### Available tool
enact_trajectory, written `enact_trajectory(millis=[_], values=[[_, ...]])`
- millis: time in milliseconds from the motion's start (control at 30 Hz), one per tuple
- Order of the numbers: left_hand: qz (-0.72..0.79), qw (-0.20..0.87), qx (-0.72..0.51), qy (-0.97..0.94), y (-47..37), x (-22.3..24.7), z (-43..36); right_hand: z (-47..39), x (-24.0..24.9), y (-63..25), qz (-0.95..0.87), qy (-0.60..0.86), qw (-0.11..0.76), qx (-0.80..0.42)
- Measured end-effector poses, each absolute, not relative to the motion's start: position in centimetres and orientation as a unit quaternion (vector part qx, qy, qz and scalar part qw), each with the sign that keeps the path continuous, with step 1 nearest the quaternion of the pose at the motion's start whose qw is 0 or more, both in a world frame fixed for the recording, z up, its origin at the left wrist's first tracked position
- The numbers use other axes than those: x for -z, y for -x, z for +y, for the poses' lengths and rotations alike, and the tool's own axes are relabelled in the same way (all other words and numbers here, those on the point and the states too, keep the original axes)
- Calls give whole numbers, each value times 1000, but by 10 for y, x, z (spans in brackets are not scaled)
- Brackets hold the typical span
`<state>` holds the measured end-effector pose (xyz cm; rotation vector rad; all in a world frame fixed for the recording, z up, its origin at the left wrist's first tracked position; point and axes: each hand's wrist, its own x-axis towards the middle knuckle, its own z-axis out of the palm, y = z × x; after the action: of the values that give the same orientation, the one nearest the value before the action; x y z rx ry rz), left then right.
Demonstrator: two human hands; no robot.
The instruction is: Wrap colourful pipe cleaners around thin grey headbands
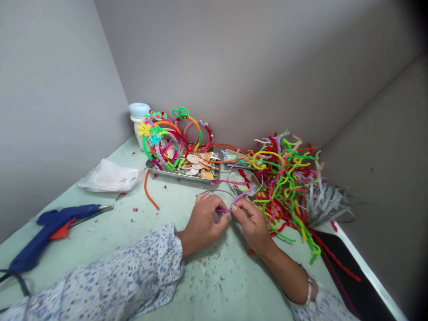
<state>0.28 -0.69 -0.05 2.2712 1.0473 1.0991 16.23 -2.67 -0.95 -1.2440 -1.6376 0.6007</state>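
A purple pipe cleaner [243,195] runs between my two hands over the middle of the table. My left hand [203,219] is closed in a pinch on its darker purple end. Fingertips almost touching the left ones, my right hand [251,223] pinches the same pipe cleaner, and a lilac length sticks up to the right beyond the fingers. A thin grey band [214,191] passes behind the left fingers; whether it is held too I cannot tell. Just behind the hands lie grey wire-like hoops [230,180].
A metal tray [180,176] holds pipe-cleaner headbands and pale discs. Tangled coloured pipe cleaners [284,187] heap at right beside grey strips [326,203]. A blue glue gun [56,227], a plastic bag [110,176], an orange pipe cleaner [150,191] and a light-blue-lidded bottle [139,111] stand leftward.
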Motion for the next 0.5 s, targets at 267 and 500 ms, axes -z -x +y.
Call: enact_trajectory(millis=[267,500], values=[[375,204,-401,-811,-3,1,-7,-28,9,-161,-674,514,474,-238],[393,223,-416,-789,-1,-3,-9,-30,10,-164,-676,504,510,-173]])
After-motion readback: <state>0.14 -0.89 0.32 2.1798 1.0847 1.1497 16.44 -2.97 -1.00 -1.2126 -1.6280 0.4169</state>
